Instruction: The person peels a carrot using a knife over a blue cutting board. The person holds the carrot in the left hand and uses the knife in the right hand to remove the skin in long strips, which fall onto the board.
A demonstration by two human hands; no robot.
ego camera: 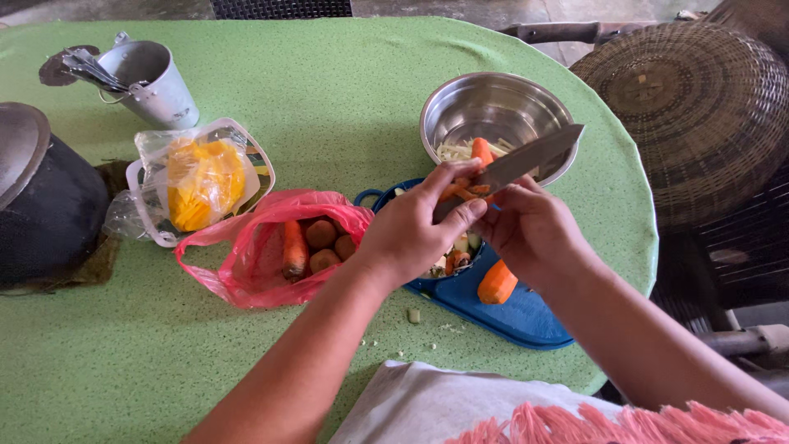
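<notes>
Carrot [480, 151] work is what I read from the head view: my right hand [534, 233] is wrapped around the handle of a knife [526, 159], whose blade slants up over a steel bowl [496, 105], and my left hand [411, 234] pinches the carrot piece against the blade, thumb and fingers pressed on it. I judge this as the cutting or scraping step, with the piece held above a blue cutting board [526, 316], just in front of the bowl. Another carrot chunk [497, 283] lies on the board below my right hand. Pale shreds sit in the bowl. To the left on the green desk [329, 90], a pink bag [271, 247] holds more carrots and some brown round vegetables. The next move, as I judge it, calls for a steady blade angle and keeping my left fingertips out of the edge's path.
</notes>
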